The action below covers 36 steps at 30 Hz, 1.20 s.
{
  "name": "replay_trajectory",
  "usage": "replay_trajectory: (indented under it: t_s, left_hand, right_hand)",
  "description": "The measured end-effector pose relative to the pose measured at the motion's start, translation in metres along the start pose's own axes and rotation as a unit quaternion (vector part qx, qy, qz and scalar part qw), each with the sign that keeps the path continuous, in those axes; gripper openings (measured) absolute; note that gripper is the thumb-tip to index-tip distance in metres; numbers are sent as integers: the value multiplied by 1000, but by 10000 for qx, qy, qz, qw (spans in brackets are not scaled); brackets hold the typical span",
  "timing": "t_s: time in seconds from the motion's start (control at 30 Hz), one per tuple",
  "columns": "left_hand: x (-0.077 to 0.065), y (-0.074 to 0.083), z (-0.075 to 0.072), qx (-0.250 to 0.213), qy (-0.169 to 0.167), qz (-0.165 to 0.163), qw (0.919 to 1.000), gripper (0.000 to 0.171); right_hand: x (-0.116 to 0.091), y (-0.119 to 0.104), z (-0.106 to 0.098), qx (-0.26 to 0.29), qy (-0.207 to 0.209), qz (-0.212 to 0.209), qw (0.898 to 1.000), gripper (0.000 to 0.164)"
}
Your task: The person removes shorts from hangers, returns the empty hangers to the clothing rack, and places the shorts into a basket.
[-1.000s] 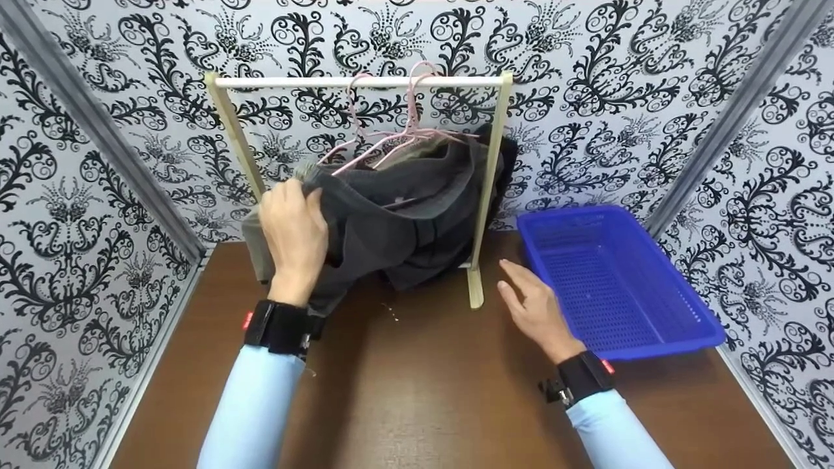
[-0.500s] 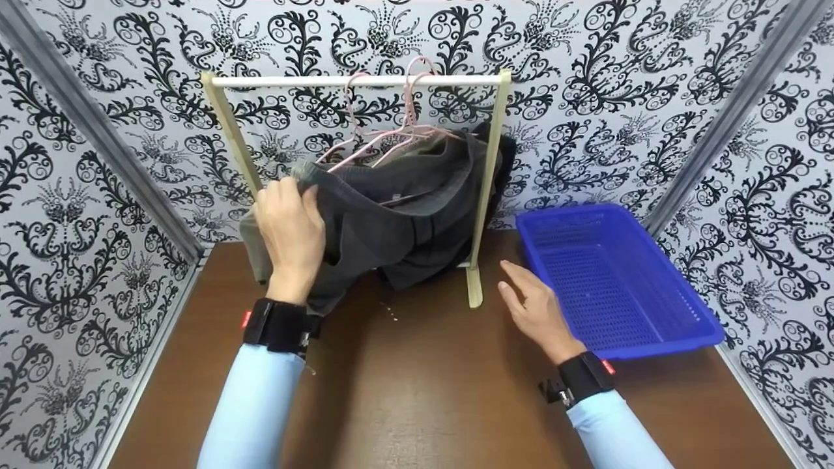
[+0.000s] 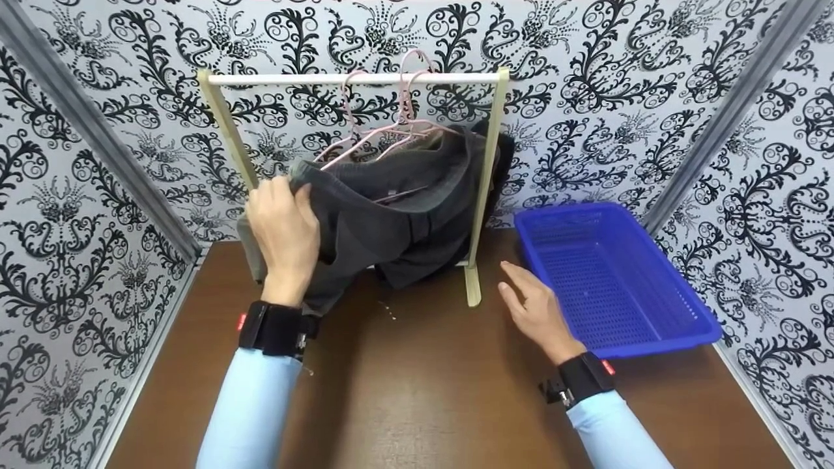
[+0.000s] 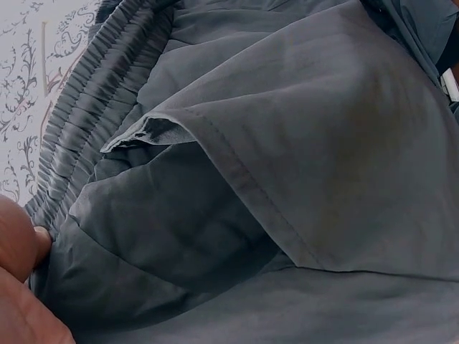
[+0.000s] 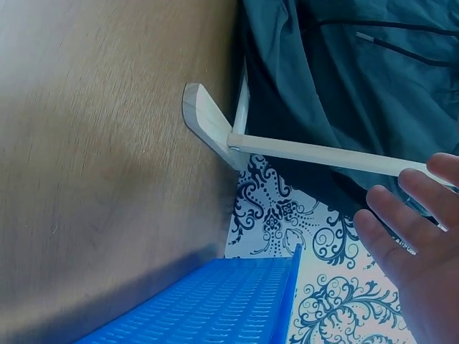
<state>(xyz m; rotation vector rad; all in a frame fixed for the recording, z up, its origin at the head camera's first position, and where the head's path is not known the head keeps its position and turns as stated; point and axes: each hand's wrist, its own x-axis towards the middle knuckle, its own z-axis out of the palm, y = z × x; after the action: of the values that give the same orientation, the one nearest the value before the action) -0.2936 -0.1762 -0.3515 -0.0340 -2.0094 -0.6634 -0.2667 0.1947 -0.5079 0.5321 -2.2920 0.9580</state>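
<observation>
My left hand (image 3: 283,225) pinches the gathered waistband (image 4: 93,107) of dark grey elastic-waist pants (image 3: 384,234) at their left end. The pants hang from a pink hanger (image 3: 371,133), its lower bar partly inside the waist. A pocket flap (image 4: 287,143) sags loosely in the left wrist view. In the right wrist view, a dark drawstring (image 5: 401,27) crosses the fabric. My right hand (image 3: 534,309), fingers extended and holding nothing, hovers between the rack's right foot (image 3: 473,288) and the blue basket (image 3: 606,280).
The small rack has a white rod (image 3: 280,79) and wooden posts (image 3: 228,130). Another pink hanger (image 3: 348,107) hangs on the rod, with more clothing behind the pants. Brown tabletop (image 3: 417,391) spreads in front, and patterned walls (image 3: 651,117) enclose the back and sides.
My left hand shifts slightly left with the waistband. One pink hanger's hook moves a little up and left at the rod. My right hand stays in place.
</observation>
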Motion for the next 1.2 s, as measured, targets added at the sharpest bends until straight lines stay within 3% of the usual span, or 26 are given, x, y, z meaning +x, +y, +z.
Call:
replay_trajectory:
  t_s: [0.3,0.73,1.2]
  left_hand:
    - [-17,-5,-7,-53,244,-113,9996,30]
    - [-49,-16,-12,-65,528,62,9986,34]
    - [-81,-42,-24,26,491,-42,9988,29]
  right_hand:
    - [-2,-1,4,29,-84,-6,10000,39]
    - [-11,-2,14,15,-106,-139,9998,39]
    - [-23,-3,24,120,-260,-52,9996,40]
